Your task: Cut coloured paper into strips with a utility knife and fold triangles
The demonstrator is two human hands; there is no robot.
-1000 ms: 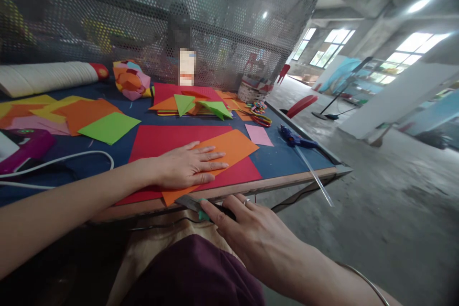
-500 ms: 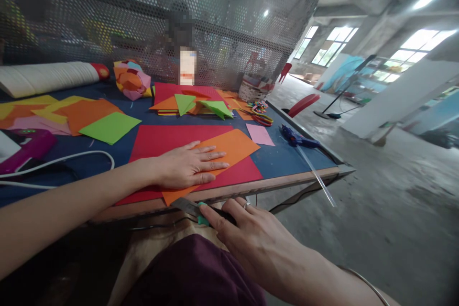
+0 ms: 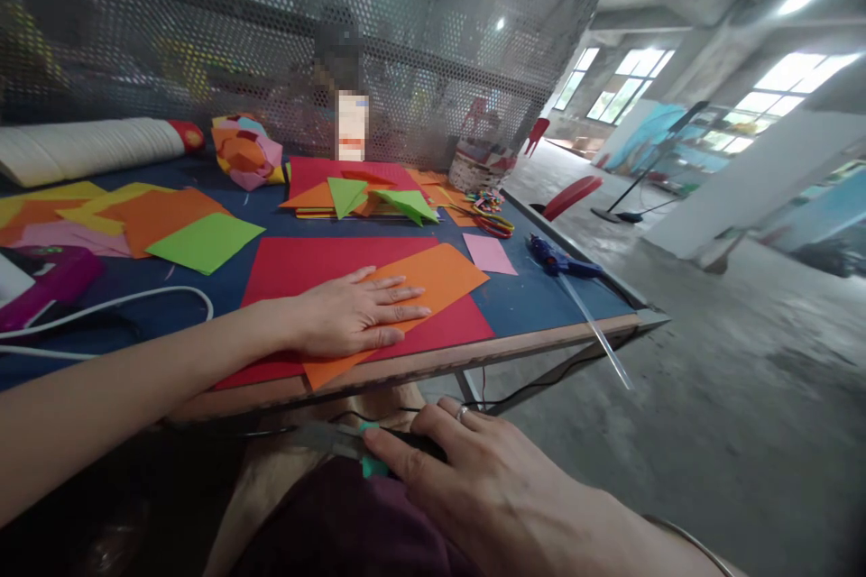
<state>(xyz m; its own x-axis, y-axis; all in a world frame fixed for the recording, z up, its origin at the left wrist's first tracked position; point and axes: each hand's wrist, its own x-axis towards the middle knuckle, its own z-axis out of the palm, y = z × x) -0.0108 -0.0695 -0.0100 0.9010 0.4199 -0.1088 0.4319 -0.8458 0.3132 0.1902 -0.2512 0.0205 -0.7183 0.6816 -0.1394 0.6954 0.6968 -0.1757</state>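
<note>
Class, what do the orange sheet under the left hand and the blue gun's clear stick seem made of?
Orange sheet: likely matte paper or card; thin, crisp-edged, without glare.
Clear stick: likely smooth plastic or glue; translucent, with pale highlights.

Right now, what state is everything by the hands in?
Rectangular orange paper: flat, corner at the wooden table edge.
Large red paper: flat, partly covered.
Bare left hand: spread flat on the orange paper.
Green-and-black metal-bladed cutter: held, blade exposed.
Bare right hand: closed around the cutter.
Small pink paper: flat.
</note>
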